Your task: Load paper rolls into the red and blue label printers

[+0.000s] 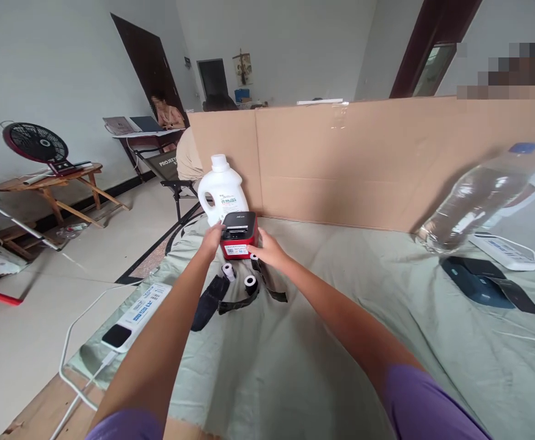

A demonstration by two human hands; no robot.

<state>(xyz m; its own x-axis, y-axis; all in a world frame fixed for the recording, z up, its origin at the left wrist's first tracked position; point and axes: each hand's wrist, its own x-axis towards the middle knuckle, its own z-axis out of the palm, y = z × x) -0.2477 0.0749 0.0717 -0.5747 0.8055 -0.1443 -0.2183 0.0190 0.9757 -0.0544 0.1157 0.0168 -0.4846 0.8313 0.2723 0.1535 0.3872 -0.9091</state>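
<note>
A small red and black label printer (240, 227) stands on the cloth-covered table in front of me. My left hand (211, 240) closes on its left side, fingers partly hidden behind it. Against the right side rests my right hand (271, 249), with a finger along the lower front and the thumb near the top edge. Just before the printer lie a small white roll (229, 272), a second roll (251, 283) with a black strip, and another black strip (273, 287) close to my right hand. Right behind it is a white detergent jug (222, 190).
A cardboard sheet (331, 165) walls off the table's back. On the right are a large clear bottle (473, 198), a white power strip (505, 250) and a dark blue flat item (476, 281). At left lies another power strip (146, 308) with its cord. One person sits beyond.
</note>
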